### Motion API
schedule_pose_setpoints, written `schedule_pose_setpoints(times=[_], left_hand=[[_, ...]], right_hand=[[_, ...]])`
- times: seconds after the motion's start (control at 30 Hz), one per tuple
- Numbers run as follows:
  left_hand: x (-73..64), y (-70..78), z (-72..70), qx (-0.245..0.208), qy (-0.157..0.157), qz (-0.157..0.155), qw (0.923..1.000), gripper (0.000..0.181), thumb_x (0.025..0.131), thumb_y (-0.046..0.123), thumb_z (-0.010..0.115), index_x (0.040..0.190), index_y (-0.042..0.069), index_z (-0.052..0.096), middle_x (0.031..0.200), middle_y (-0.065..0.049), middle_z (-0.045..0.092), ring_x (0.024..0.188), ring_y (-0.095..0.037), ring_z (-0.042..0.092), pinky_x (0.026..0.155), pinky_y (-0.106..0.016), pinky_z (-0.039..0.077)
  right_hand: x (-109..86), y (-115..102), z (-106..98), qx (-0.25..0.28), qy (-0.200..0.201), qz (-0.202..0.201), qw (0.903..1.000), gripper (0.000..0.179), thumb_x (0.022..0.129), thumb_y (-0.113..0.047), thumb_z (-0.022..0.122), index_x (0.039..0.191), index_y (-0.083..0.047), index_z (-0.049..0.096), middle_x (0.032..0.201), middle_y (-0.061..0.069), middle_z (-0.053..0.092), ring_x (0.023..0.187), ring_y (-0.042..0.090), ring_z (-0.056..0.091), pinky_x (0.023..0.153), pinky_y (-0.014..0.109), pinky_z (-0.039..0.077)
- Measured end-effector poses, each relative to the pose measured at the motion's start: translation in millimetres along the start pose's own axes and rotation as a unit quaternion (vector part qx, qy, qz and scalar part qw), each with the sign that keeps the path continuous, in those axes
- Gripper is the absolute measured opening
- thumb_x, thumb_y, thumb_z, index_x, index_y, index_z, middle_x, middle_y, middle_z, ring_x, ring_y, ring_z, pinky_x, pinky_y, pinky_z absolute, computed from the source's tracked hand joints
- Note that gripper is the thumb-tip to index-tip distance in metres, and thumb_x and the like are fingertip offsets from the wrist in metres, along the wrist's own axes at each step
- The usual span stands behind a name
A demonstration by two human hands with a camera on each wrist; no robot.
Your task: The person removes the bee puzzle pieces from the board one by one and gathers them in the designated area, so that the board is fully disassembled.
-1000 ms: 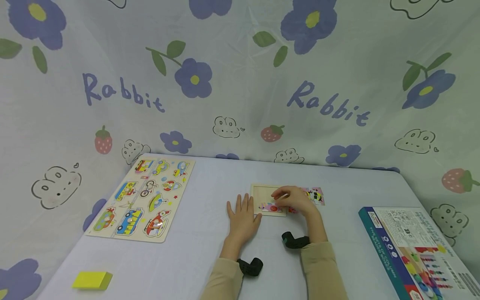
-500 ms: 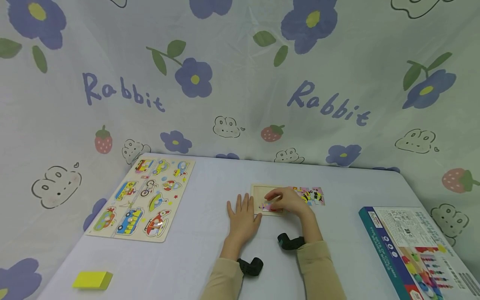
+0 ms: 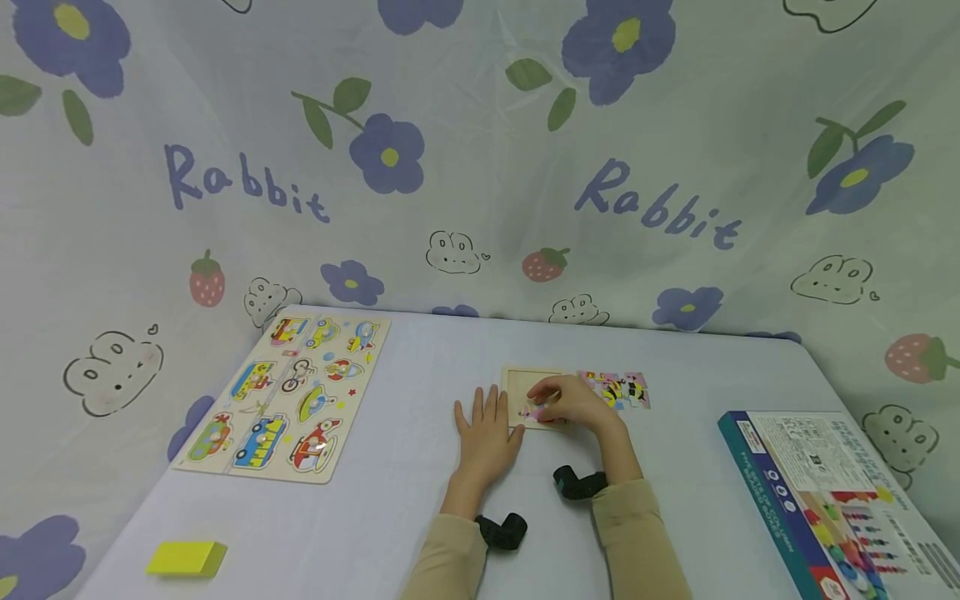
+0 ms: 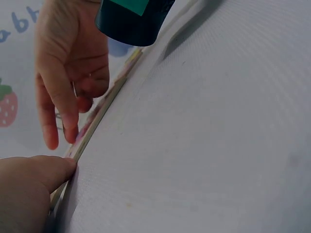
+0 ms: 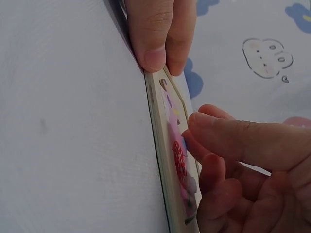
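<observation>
A small wooden puzzle tray (image 3: 525, 380) lies in the middle of the table, with pink puzzle pieces (image 5: 179, 158) fitted along its near edge. My left hand (image 3: 482, 448) lies flat on the table with fingers spread, its thumb touching the tray's left near corner. Over the tray, my right hand (image 3: 579, 404) has loosely bent fingers that touch or hover just above those pieces; I see nothing between thumb and fingers. Part of the tray is hidden under it. Beyond the tray's right side lie several joined or adjacent colourful puzzle pieces (image 3: 624, 389).
A wooden vehicle-picture board (image 3: 288, 400) lies at the left. A yellow block (image 3: 186, 559) sits at the front left. At the right is a flat printed box (image 3: 832, 500). A patterned curtain (image 3: 480, 167) hangs behind the white table (image 3: 420, 367).
My right hand has moved left over the tray, revealing more of the puzzle pieces on the right, and has then almost stopped. My left hand has stayed in place.
</observation>
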State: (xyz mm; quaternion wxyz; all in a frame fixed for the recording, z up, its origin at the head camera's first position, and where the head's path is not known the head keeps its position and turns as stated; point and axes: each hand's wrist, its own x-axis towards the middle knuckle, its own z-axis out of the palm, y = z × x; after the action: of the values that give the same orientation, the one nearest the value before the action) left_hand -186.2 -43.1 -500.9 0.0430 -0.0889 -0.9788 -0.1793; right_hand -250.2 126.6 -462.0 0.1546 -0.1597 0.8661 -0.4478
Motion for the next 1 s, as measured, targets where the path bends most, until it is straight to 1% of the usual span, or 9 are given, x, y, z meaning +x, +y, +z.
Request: schedule_pose_setpoints(times=[0.13,0.4,0.63,0.77,0.87,1.0], left_hand=[[0.4,0.3,-0.1,0.005,-0.002,-0.002,1.0000,0.064,0.094,0.041,0.047,0.142,0.001,0.033,0.149,-0.016,0.027,0.139,-0.036,0.013,0.104,-0.063,0.002],[0.6,0.1,0.0,0.003,-0.002,-0.003,1.0000,0.063,0.094,0.041,0.046,0.142,0.002,0.033,0.149,-0.015,0.027,0.139,-0.035,0.014,0.104,-0.063,0.002],[0.9,0.8,-0.8,0.002,-0.009,-0.006,0.9999,0.064,0.093,0.041,0.047,0.142,0.002,0.033,0.149,-0.015,0.027,0.139,-0.035,0.013,0.104,-0.063,0.001],[0.5,1.0,-1.3,0.002,-0.002,-0.002,1.0000,0.063,0.093,0.040,0.048,0.141,0.001,0.034,0.149,-0.016,0.028,0.139,-0.036,0.014,0.104,-0.064,0.002],[0.1,0.7,-1.6,0.004,0.000,0.000,1.0000,0.063,0.093,0.040,0.048,0.141,0.001,0.035,0.148,-0.016,0.029,0.139,-0.036,0.015,0.104,-0.064,0.003],[-0.8,0.8,-2.6,0.003,-0.001,0.000,1.0000,0.063,0.094,0.040,0.048,0.141,0.001,0.034,0.148,-0.016,0.028,0.139,-0.036,0.015,0.104,-0.064,0.003]], right_hand=[[0.4,-1.5,0.5,0.003,0.002,0.008,1.0000,0.030,0.071,-0.001,0.075,0.099,-0.006,0.067,0.089,0.004,0.062,0.071,0.015,0.053,0.057,0.027,0.046],[-0.9,-3.3,0.8,0.005,-0.007,-0.005,0.9999,0.035,0.067,0.007,0.072,0.100,-0.006,0.067,0.087,0.006,0.056,0.066,0.016,0.048,0.053,0.026,0.042],[-2.2,-3.1,0.1,0.015,-0.007,-0.018,0.9997,0.030,0.072,0.004,0.072,0.100,-0.005,0.066,0.085,0.006,0.054,0.072,0.016,0.049,0.056,0.027,0.043],[-2.1,-3.1,0.1,0.033,-0.014,-0.020,0.9992,0.028,0.075,0.005,0.069,0.102,-0.003,0.065,0.084,0.007,0.052,0.068,0.016,0.049,0.053,0.025,0.042],[-2.3,-3.4,-0.2,0.036,-0.013,-0.016,0.9991,0.028,0.076,0.007,0.066,0.103,-0.003,0.065,0.084,0.007,0.052,0.066,0.015,0.051,0.051,0.024,0.043],[-4.0,-3.2,-2.8,0.033,0.003,-0.016,0.9993,0.032,0.076,0.007,0.063,0.106,-0.004,0.065,0.090,0.007,0.057,0.074,0.017,0.055,0.055,0.027,0.046]])
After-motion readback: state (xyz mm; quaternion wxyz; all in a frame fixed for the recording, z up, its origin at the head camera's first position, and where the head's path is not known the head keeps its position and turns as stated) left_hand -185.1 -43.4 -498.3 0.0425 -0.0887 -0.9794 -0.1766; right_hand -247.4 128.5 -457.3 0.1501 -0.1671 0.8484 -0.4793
